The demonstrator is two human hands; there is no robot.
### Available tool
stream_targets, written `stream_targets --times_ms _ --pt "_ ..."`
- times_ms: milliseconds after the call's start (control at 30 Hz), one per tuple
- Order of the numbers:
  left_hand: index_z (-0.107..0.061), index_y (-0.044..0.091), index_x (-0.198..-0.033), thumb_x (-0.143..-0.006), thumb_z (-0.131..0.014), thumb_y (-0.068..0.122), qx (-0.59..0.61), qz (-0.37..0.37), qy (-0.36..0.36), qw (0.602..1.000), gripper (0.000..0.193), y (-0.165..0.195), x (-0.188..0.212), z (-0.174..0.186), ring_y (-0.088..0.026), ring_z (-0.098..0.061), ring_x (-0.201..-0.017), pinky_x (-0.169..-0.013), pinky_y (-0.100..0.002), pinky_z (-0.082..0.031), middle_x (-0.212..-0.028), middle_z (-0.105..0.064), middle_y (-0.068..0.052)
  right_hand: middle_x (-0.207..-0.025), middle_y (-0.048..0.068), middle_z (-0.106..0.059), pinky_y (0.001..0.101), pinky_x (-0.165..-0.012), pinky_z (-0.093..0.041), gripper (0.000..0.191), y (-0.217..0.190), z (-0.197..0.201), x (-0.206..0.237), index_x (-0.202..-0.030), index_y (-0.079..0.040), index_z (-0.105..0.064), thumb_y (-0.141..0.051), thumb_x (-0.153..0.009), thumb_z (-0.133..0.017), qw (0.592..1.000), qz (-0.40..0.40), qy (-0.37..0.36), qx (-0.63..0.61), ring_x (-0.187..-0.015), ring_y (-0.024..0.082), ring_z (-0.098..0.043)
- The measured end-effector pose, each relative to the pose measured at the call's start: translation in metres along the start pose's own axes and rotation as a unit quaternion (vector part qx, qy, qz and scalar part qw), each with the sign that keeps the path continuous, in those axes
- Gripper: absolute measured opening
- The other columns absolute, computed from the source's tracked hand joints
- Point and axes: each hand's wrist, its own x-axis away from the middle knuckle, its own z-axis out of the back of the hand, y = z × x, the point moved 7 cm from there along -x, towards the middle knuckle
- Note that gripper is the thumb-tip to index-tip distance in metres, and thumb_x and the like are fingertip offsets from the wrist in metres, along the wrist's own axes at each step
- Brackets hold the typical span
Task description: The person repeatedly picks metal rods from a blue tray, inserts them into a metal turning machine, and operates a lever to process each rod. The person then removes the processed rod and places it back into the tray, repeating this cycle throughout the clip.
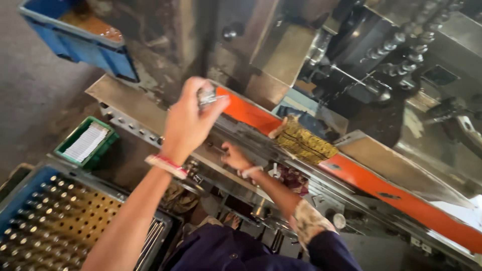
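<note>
Small metal part (207, 95), stiff, likely light: pinched in left hand (188, 120) fingers above the orange rail (251, 114).
Right hand (235, 156) below rail; finger state cannot be told.

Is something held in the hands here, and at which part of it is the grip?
The left hand holds a small shiny metal part between fingertips, by its lower end. The right hand rests on the machine rail; whether it holds anything cannot be told.
</note>
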Motion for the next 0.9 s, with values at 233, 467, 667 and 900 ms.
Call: stream_targets --times_ms 233,467,667,900 --pt "-0.059 0.003 -0.116 -0.108 -0.054 0.026 -0.019 0.067 0.106 0.992 0.025 -0.155 0.098 0.089 -0.027 -0.065 -0.086 -0.08 -0.036 -0.049 -0.097 -0.066 -0.012 -0.107 0.026 -0.07 0.0478 -0.087 -0.054 0.071 0.003 -0.055 -0.027 -0.147 -0.005 -0.043 -0.017 -0.084 -0.071 0.986 0.001 0.031 0.163 -0.101 0.042 -0.068" --pt "-0.063 0.005 -0.084 -0.095 -0.071 0.025 0.271 0.402 0.228 0.845 0.025 -0.297 0.19 0.093 -0.01 -0.038 -0.047 -0.045 -0.028 -0.026 -0.06 -0.05 0.001 -0.099 0.016 -0.076 0.0449 -0.081 -0.052 0.035 -0.049 -0.101 0.007 -0.115 -0.006 -0.068 -0.031 -0.092 -0.07 0.977 0.072 -0.022 0.198 -0.092 0.033 -0.071" --pt "-0.067 0.006 -0.075 -0.09 -0.08 0.024 0.292 0.354 0.285 0.842 0.027 -0.313 0.216 0.105 -0.003 -0.038 -0.055 -0.05 -0.023 -0.026 -0.062 -0.049 0.009 -0.068 -0.002 -0.053 0.0245 -0.055 -0.037 0.033 -0.16 -0.176 0.06 -0.097 -0.004 -0.066 -0.032 -0.112 -0.055 0.961 0.164 -0.095 -0.203 -0.06 0.006 -0.047" --pt "-0.069 0.003 -0.076 -0.093 -0.077 0.025 0.135 0.271 0.277 0.912 0.028 -0.267 0.218 0.128 -0.003 -0.048 -0.059 -0.054 -0.024 -0.038 -0.063 -0.061 0.004 -0.058 -0.008 -0.039 0.0226 -0.042 -0.022 0.036 -0.19 -0.213 0.073 -0.087 -0.009 -0.058 -0.038 -0.108 -0.054 0.87 -0.002 -0.197 -0.453 -0.044 0.003 -0.031"
